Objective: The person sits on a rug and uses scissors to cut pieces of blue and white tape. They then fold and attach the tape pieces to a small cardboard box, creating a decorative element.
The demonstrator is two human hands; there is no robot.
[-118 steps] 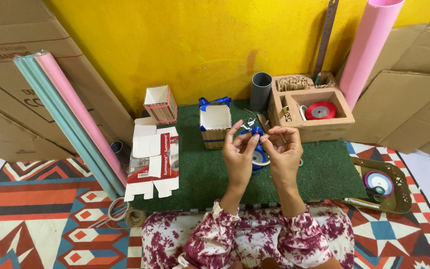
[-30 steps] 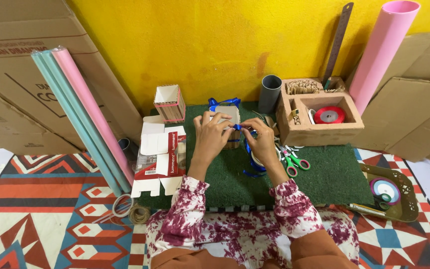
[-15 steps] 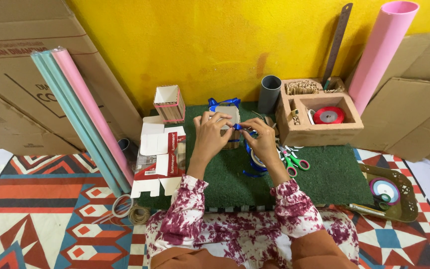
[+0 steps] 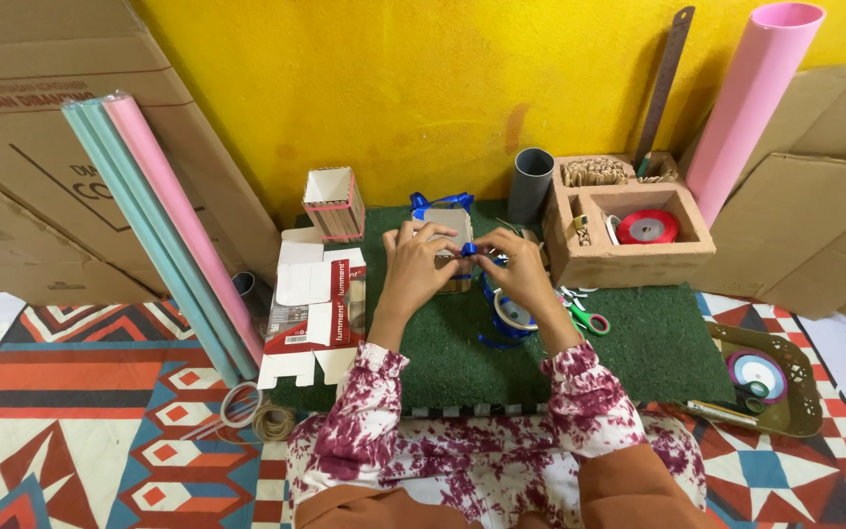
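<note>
Since about a second ago your hands have barely shifted; both stay up at the small cardboard box (image 4: 447, 227) on the green mat (image 4: 638, 343). Your left hand (image 4: 413, 266) is closed against the box front, steadying it. Your right hand (image 4: 513, 271) is pinched shut on the blue ribbon (image 4: 469, 249) right at the box's face. Keep that pinch tight and the box braced so the ribbon doesn't slip while you work it. The ribbon spool (image 4: 513, 315) sits just under your right wrist, with the scissors (image 4: 585, 317) beside it, so watch your elbow. The flattened red and white carton (image 4: 315, 304) lies left, well clear.
</note>
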